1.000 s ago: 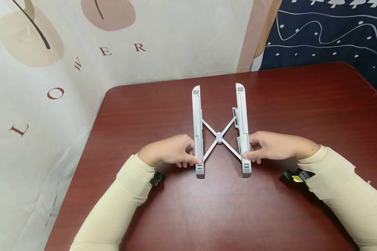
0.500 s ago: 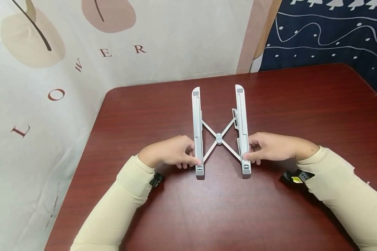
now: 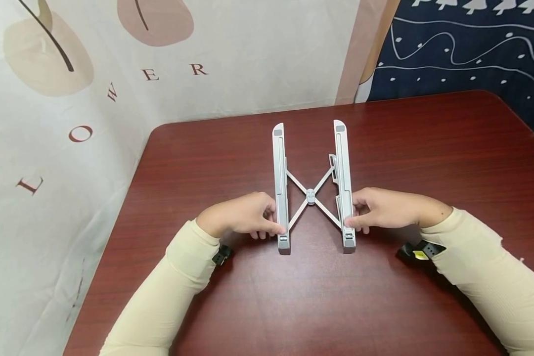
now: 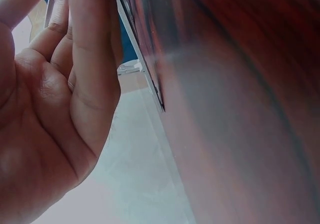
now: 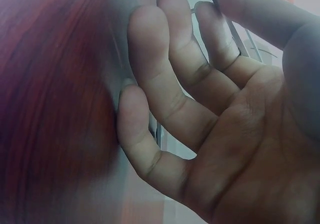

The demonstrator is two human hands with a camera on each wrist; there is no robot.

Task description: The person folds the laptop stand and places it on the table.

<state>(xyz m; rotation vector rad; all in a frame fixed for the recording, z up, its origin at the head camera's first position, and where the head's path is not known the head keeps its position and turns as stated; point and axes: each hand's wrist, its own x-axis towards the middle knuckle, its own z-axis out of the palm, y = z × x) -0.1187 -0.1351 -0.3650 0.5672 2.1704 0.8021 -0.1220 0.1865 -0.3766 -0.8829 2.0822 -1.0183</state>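
While the silvery stand (image 3: 310, 197) is sitting spread (opening seemingly done), left hand (image 3: 249, 215) and right hand (image 3: 384, 207) are pinching its rails (image 3: 280, 178) nearside; letting go is seemingly remaining.

Left arm (image 3: 169, 287) and right arm (image 3: 485, 272) reach forward and converge. Left wrist (image 3: 209, 222) and right wrist (image 3: 436, 211) turn inward; left hand (image 3: 248, 213) and right hand (image 3: 381, 207) face each other, apart. Each hand forms a pinch, thumb (image 3: 273, 227) directed inward. Right fingers (image 5: 150, 38): bent, slightly spread. Left fingers (image 4: 95, 48): close together, palm (image 4: 35, 149) exposed to the wrist view
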